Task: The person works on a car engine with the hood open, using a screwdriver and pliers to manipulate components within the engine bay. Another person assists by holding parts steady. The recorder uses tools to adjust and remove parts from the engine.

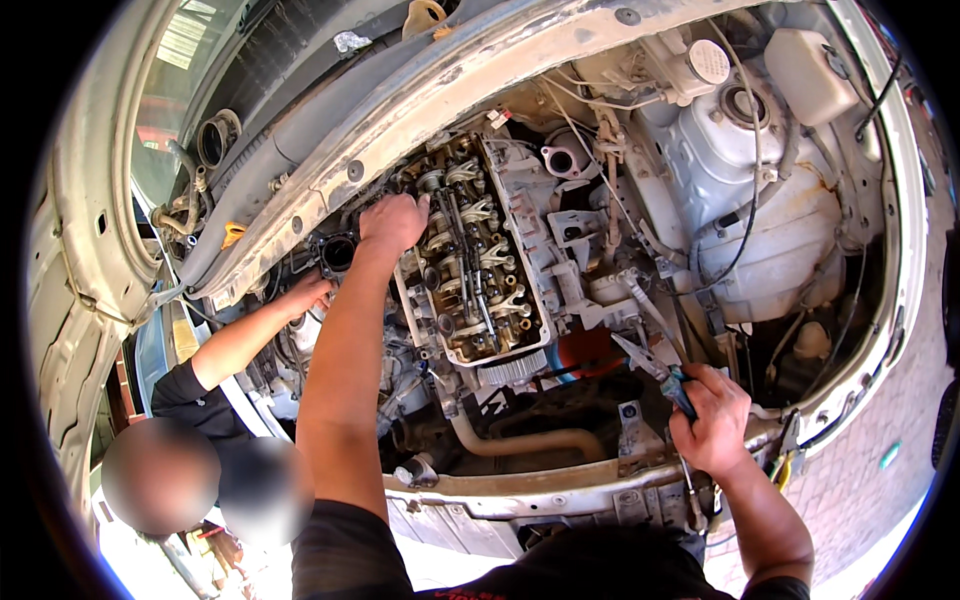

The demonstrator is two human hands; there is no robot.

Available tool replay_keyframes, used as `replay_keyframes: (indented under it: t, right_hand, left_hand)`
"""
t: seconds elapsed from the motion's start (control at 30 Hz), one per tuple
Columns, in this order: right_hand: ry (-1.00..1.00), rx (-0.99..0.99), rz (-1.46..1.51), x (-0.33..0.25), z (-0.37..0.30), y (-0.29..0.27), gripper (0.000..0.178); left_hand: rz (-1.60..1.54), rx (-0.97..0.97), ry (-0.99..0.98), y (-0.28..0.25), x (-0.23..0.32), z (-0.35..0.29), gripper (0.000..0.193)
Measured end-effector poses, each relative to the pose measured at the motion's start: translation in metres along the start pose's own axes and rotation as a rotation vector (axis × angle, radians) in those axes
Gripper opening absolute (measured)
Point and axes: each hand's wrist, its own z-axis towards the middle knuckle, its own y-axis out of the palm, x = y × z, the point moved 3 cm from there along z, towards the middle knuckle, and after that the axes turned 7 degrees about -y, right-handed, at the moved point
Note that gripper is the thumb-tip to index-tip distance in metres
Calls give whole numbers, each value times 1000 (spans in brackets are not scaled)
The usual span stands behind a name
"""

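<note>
The engine's cylinder head (470,260) lies uncovered in the bay, its rocker arms and shafts showing. At its far left edge is my left hand (393,222), knuckles bent and closed. The thumb lies along the rim, and whatever the fingers hold, if anything, is hidden. Over the front right of the bay, my right hand (712,420) is wrapped round a blue-handled tool (683,390). Its tapered metal end points up and left, apart from the cylinder head. I cannot make out its exact kind.
A co-worker's hand (308,292) reaches in from the left beside a round dark opening (338,252). Yellow-handled pliers (788,458) rest on the front right edge. A pale hose (520,442) crosses the front. A white reservoir (808,78) stands at the far right.
</note>
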Motion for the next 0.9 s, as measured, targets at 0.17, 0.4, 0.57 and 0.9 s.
replay_keyframes:
  t: [0.17,0.4,0.57,0.9]
  right_hand:
    - [-3,13,3,1,0,0,21]
    - [7,2,-3,3,-1,0,21]
    - [2,-7,-1,2,-1,0,21]
    - [5,-13,2,1,0,0,22]
  left_hand:
    - [58,74,42,-6,9,-7,58]
    - [8,44,-35,-10,15,-3,62]
    - [-15,-5,-43,-3,6,1,59]
    - [5,41,-18,0,3,-3,63]
